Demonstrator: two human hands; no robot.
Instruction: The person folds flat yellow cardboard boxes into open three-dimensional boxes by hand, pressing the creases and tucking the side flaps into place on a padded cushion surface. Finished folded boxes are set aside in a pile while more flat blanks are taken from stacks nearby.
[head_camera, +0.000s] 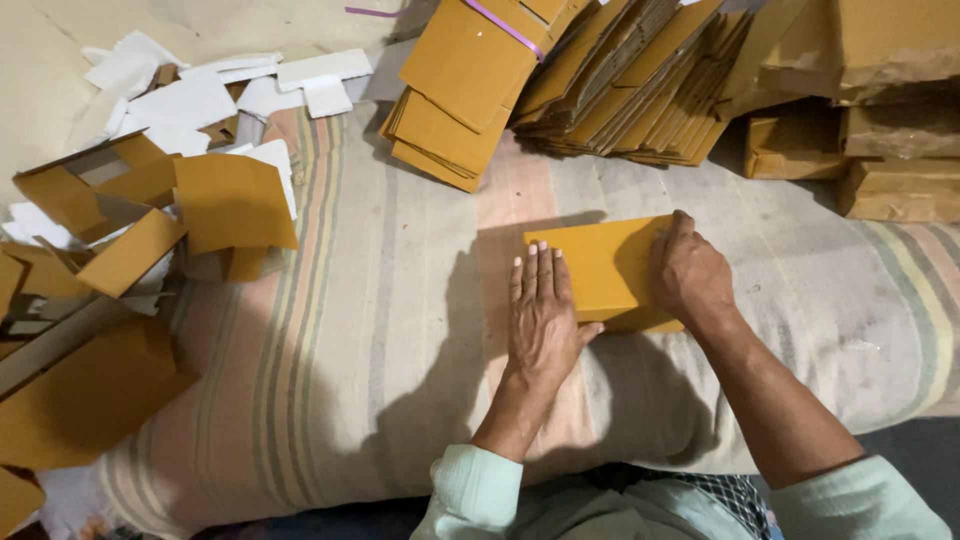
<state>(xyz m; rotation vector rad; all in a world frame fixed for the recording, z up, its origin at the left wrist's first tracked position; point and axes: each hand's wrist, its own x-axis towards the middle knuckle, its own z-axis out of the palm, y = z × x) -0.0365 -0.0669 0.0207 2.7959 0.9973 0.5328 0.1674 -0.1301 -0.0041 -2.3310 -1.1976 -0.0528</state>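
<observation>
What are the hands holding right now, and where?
Flat yellow-brown cardboard piece: left hand presses its left edge, right hand its right edge. Nothing lifted.

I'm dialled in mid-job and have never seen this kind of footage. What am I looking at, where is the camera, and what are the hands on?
There is no machine here: a person works with two bare hands, and the single picture comes from a camera on their head, looking down.

The left hand lies flat, fingers straight, on the left edge of a flat yellow-brown cardboard piece. The right hand curls over its right side. The piece rests on a striped cloth that covers the work surface.

Further off, at the top, lie stacks of folded cardboard blanks, one bundle tied with a purple band. To the left is a loose heap of folded-up cardboard boxes mixed with white scraps. At the top right are brown paper-wrapped bundles.

The pale green sleeves at the bottom are the person's own.
</observation>
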